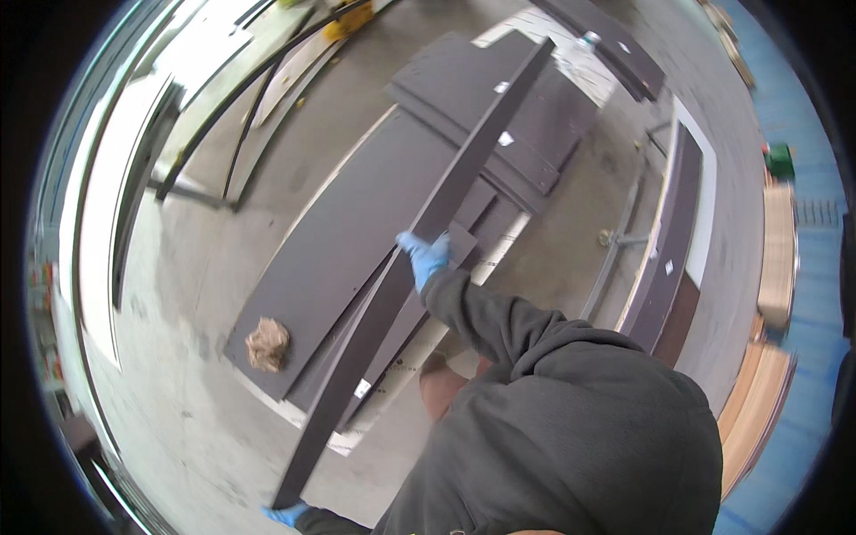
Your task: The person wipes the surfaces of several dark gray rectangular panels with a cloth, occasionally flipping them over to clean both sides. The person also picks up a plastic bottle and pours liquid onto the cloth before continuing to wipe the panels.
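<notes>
A long, narrow dark-grey board (446,201) runs slantwise across the view, from the lower left to the upper right, above a stack of wider panels. My left hand (285,514), in a blue glove, grips its near end at the lower edge of the picture; the fingers show only in part. About midway along, my right hand (426,256), gloved in blue too, holds the board's edge with thumb and fingers apart around it. Beneath lie wide dark panels (357,192) and narrower strips (473,209), partly covered by the board. Small white labels (362,389) dot the surfaces.
Crumpled brown paper (267,344) rests on the stack's near left corner. A dark metal frame (218,116) stands at the left. To the right, more dark panels (660,276) lie on a metal stand (615,241). Wood-coloured boards (753,401) are piled beyond it.
</notes>
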The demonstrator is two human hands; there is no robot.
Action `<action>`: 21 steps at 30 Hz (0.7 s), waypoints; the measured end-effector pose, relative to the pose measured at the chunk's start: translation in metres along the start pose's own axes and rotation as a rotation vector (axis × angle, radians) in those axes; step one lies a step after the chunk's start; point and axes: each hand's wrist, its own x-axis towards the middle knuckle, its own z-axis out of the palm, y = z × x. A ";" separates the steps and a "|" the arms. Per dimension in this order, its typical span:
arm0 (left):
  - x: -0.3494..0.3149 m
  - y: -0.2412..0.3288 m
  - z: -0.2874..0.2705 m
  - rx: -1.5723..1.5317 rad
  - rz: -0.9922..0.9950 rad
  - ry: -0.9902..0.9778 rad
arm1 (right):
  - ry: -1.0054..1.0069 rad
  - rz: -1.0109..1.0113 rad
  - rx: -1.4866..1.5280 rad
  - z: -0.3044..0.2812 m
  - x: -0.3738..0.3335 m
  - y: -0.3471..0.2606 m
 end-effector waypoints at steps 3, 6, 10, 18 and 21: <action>0.016 -0.013 -0.003 0.105 -0.036 -0.015 | -0.093 0.004 0.153 -0.035 -0.037 -0.017; 0.029 -0.046 0.017 0.264 -0.138 -0.082 | -0.193 -0.060 0.329 -0.075 -0.070 -0.030; 0.038 -0.082 0.062 0.486 -0.286 -0.239 | -0.224 -0.326 0.495 -0.122 -0.116 -0.043; 0.019 -0.137 0.131 0.911 -0.473 -0.543 | -0.254 -0.748 1.060 -0.226 -0.188 -0.095; -0.003 -0.167 0.152 1.080 -0.513 -0.661 | -0.206 -0.876 1.045 -0.279 -0.200 -0.121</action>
